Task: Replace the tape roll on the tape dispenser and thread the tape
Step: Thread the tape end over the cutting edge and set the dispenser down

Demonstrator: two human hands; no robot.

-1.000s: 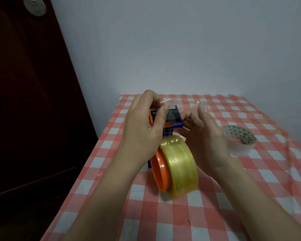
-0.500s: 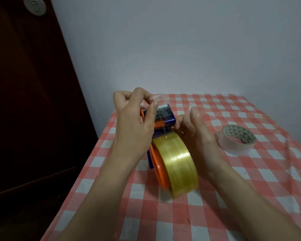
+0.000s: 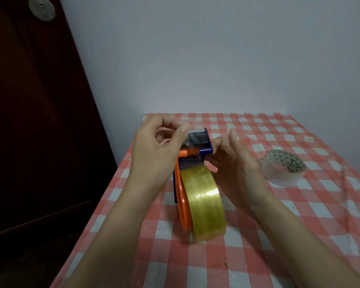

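Note:
A blue and orange tape dispenser (image 3: 200,145) stands over the checked tablecloth with a thick yellowish tape roll (image 3: 204,201) mounted beside its orange wheel (image 3: 182,206). My left hand (image 3: 156,154) grips the dispenser's head from the left, thumb pressed on the clear tape end by the cutter. My right hand (image 3: 235,167) holds the head from the right, fingers pinched at the blue frame, with a bit of clear tape stuck at a fingertip. The roll's lower edge seems to rest on the table.
A thinner, nearly used clear tape roll (image 3: 284,170) with a patterned cardboard core lies flat on the table (image 3: 299,225) to the right. A dark wooden door (image 3: 29,121) stands at the left, next to the table's left edge. A pale wall is behind.
The dispenser has tilted upright and moved slightly back. My left hand's fingers have shifted over the head, thumb now on the tape end; my right hand stays at the right side.

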